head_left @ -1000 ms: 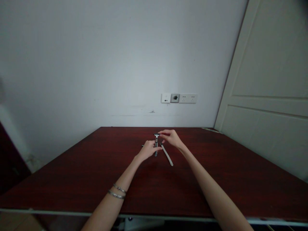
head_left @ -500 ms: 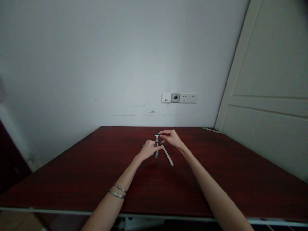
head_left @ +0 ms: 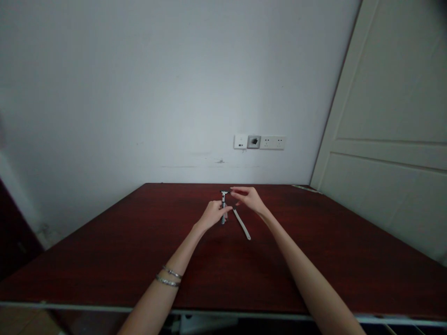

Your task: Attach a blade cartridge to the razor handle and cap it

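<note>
My left hand (head_left: 212, 215) is closed round the handle of a small metal razor-like tool (head_left: 223, 204), held upright above the dark red table (head_left: 139, 251). My right hand (head_left: 246, 198) hovers just right of the tool's head, fingers loosely pinched and slightly apart from it, with nothing visibly in them. A thin white strip (head_left: 242, 223) lies flat on the table below my right hand, angled toward me. Two silver bangles (head_left: 168, 276) sit on my left wrist.
The table's back edge meets a white wall with a row of sockets (head_left: 260, 142). A pale door (head_left: 391, 153) stands at the right. The table's near edge has a light trim (head_left: 87, 308).
My left hand has lifted the tool slightly up and to the left. My right fingers have come off the tool's head.
</note>
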The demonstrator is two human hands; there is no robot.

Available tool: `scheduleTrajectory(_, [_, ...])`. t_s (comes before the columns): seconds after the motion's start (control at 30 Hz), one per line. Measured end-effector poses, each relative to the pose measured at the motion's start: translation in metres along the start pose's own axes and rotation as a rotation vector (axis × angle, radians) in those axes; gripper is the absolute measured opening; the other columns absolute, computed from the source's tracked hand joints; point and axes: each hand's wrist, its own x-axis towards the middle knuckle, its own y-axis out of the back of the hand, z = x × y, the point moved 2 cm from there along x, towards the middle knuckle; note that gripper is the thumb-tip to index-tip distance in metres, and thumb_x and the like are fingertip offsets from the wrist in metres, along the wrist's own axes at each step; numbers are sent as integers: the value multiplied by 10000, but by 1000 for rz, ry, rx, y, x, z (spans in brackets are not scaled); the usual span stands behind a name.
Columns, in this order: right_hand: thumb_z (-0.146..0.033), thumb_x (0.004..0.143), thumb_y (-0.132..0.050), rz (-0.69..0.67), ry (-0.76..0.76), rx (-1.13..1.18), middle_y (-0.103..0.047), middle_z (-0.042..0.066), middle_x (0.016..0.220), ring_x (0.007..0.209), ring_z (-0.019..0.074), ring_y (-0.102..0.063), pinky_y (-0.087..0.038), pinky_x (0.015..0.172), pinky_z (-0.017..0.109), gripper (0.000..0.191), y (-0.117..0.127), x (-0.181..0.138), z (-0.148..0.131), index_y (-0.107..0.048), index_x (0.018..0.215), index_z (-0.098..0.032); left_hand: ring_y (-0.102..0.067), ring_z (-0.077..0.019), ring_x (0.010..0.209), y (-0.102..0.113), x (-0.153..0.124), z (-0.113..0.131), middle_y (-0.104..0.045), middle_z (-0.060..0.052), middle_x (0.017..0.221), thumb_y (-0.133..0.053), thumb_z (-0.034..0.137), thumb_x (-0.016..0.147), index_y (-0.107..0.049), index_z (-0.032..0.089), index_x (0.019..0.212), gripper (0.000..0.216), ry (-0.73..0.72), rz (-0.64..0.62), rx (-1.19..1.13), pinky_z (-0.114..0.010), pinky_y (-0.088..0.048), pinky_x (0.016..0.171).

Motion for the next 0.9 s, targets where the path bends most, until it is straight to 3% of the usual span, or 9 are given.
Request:
scheduleTrajectory(0.13, [-427, 709, -593, 70, -54, -107, -660, 79, 743, 584, 141, -574, -502, 405, 220, 373, 9, 0, -3, -685, 827, -86, -644, -176, 596, 10, 5, 0, -674, -90, 699, -549, 356, 795, -571, 92, 937, 301, 50, 68, -105, -263, -485, 556])
scheduleTrajectory(0.3, [-443, 756, -535, -174, -92, -338, -626, 48, 638, 525, 111, -532, -396, 397, 172, 369, 0, -10, -9, -679, 766, -104, -649, -195, 849, 29, 10, 5, -684, -123, 865, -537, 289, 819, -461, 89, 1147, 392, 153, 88, -258, -277, -473, 706])
scheduleTrajectory(0.4, [-437, 787, -505, -271, 17, -474, -607, 29, 598, 530, 97, -498, -362, 471, 185, 395, -15, -16, -17, -692, 744, -92, -634, -195, 876, 35, 10, 10, -683, -98, 861, -534, 341, 817, -476, 113, 1127, 389, 217, 19, -352, -269, -453, 701])
scheduleTrajectory(0.6, [-378, 799, -518, -365, 102, -533, -588, 5, 548, 494, 77, -441, -298, 484, 188, 351, -45, -21, -24, -696, 671, -105, -587, -137, 662, 33, 13, 20, -645, -58, 744, -588, 378, 755, -563, 94, 944, 342, 256, -87, -457, -231, -399, 591])
scheduleTrajectory(0.73, [-316, 783, -534, -297, 38, -545, -603, 13, 544, 496, 84, -473, -304, 485, 186, 301, -55, -22, -20, -685, 614, -118, -526, -102, 549, 30, 13, 20, -611, -36, 680, -600, 373, 733, -567, 103, 933, 338, 316, -119, -504, -211, -344, 510])
scheduleTrajectory(0.9, [-253, 709, -561, -177, -82, -578, -597, 16, 518, 498, 93, -500, -315, 480, 183, 224, -63, -21, -15, -640, 542, -127, -525, -104, 584, 27, 14, 12, -599, -28, 657, -599, 444, 712, -588, 103, 796, 351, 297, -158, -453, -216, -367, 547])
